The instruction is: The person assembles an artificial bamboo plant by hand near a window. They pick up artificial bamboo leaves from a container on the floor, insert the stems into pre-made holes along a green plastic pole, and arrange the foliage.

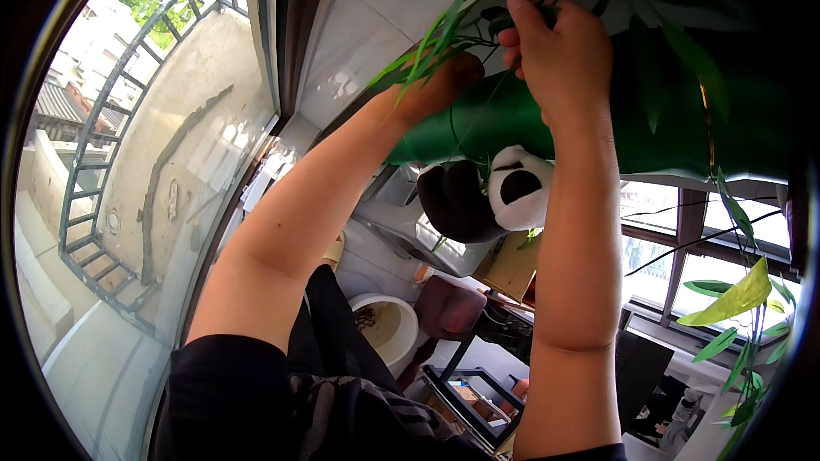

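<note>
Both my arms reach up to a large green cylinder (pixel 504 124) that lies across the upper view. My right hand (pixel 568 55) is closed, thumb and fingers pinched at the stems of a green leafy vine (pixel 465 26). My left hand (pixel 440 85) is beside it against the cylinder, its fingers curled; leaves and shade hide what they hold. A thin line runs down the cylinder from between the hands. Just under the cylinder, between my forearms, is a black-and-white panda plush (pixel 521 188).
To the left, a window (pixel 196 162) looks onto a balcony with a metal railing (pixel 85 162). Below are a white bucket (pixel 406 337), a cardboard box (pixel 511 265) and a black-framed rack (pixel 478 405). Another leafy strand (pixel 735 303) hangs at the right before a window.
</note>
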Motion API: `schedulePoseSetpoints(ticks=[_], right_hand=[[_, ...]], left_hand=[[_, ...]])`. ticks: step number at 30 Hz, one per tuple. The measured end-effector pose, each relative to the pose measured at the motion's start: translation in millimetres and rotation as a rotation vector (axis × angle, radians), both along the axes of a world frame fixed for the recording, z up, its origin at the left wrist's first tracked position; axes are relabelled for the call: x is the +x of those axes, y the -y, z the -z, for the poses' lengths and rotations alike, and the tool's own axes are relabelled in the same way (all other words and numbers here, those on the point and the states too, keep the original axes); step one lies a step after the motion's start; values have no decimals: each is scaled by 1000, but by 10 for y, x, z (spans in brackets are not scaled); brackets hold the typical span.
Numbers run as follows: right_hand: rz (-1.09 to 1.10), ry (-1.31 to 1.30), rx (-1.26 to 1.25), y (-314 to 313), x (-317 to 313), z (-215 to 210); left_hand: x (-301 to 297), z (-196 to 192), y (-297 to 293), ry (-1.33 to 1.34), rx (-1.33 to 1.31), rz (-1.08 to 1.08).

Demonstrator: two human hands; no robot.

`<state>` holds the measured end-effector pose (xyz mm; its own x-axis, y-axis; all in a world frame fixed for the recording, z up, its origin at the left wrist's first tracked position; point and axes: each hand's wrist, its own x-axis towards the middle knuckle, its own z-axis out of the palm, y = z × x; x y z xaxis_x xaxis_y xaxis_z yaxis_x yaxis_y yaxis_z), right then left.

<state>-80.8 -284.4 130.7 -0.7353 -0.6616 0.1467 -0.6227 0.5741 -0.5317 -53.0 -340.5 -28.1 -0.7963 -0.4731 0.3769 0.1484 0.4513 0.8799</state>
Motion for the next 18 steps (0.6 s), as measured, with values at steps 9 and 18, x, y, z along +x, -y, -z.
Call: schedulePoseSetpoints(ticks=[9,18], right_hand=[[-27,-88,28,5,-35,23],[-21,-4,-73,32,4,38]], left_hand=[[17,-39,2,71,24,21],[-88,65,-55,-31,41,-71]])
